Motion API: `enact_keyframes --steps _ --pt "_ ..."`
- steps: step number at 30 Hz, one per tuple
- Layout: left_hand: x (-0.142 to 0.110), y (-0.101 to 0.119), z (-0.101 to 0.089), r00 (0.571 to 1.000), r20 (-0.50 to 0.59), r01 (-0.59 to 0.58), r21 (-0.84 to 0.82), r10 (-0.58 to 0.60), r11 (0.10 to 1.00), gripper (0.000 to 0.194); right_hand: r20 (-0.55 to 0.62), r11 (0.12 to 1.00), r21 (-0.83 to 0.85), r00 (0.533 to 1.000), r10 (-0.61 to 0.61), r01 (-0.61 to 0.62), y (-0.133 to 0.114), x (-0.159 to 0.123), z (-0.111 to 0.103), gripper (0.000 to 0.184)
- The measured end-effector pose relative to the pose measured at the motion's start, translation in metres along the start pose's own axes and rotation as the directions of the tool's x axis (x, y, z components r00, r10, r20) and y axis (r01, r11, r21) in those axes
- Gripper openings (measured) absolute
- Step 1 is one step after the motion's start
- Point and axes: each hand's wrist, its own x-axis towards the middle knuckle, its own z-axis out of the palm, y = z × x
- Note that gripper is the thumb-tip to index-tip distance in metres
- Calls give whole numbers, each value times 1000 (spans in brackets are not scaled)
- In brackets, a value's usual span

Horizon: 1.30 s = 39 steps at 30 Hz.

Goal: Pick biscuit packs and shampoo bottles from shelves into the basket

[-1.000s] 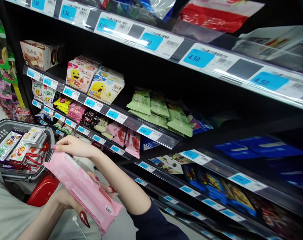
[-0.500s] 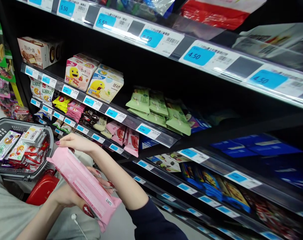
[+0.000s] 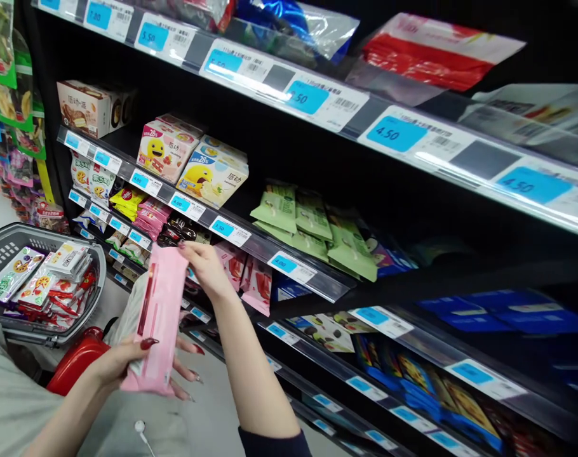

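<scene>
A long pink snack packet (image 3: 159,311) stands almost upright in front of the shelves. My left hand (image 3: 131,363) grips its lower end, thumb across the front. My right hand (image 3: 204,268) pinches its top corner, near the pink packets (image 3: 251,279) on the third shelf. A grey shopping basket (image 3: 86,298) holding several snack packs hangs at my left side.
Black store shelves with blue price tags (image 3: 284,263) run along the right. Cartoon-face boxes (image 3: 194,166) and green packets (image 3: 312,222) sit on the second shelf, blue packets (image 3: 489,311) lower right. A red object (image 3: 74,365) lies under the basket.
The pink packet has swung from lying slanted across my hands to nearly upright. My right hand moved from its left end up to its top, toward the shelf.
</scene>
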Motion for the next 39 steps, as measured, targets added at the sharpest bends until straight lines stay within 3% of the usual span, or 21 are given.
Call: enact_keyframes --steps 5,7,11,16,19,21,23,24,26,29,32,34,36,38,39 --pt "-14 23 -21 992 -72 -97 92 104 991 65 -368 999 14 929 -38 47 23 -26 -36 45" --pt "-16 26 -30 979 -128 -143 128 159 981 54 -457 998 16 889 -42 55 32 -38 -41 47" --pt "-14 28 -34 934 -298 -144 181 194 973 41 -541 999 27 840 -20 41 41 -64 -36 47" --pt "-12 30 -34 916 -340 -127 260 214 957 50 -594 995 102 803 47 17 42 -88 -29 45" --pt "-13 31 -42 955 -258 -93 212 148 973 59 -578 997 76 815 50 -7 50 -100 -32 42" --pt "-15 30 -50 989 -144 -14 157 36 988 72 -577 999 34 816 25 -7 61 -107 -37 41" --pt "-18 27 -55 994 -55 98 185 -89 978 79 -601 1000 -8 799 6 -13 76 -113 -43 42" --pt "-20 25 -56 987 -64 159 260 -148 952 74 -619 999 -24 785 9 -30 84 -115 -47 43" --pt "-23 26 -53 958 -206 274 454 -199 848 52 -648 993 -29 758 66 -111 97 -115 -53 45" --pt "-32 39 -50 884 -462 385 624 -76 680 42 -565 968 4 798 209 -251 108 -109 -57 50" --pt "-53 64 -67 786 -608 457 691 109 560 46 -447 956 -26 859 251 -293 114 -103 -58 56" --pt "-74 78 -93 649 -725 594 672 229 443 44 -419 952 -56 872 253 -302 119 -102 -59 56" --pt "-94 84 -125 458 -824 750 559 332 354 41 -395 944 -83 880 263 -319 125 -101 -61 55" --pt "-109 81 -157 289 -875 855 419 388 307 37 -371 933 -116 886 279 -342 132 -100 -61 56" --pt "-113 77 -170 227 -888 886 359 400 294 35 -370 926 -133 885 284 -353 136 -99 -61 57"
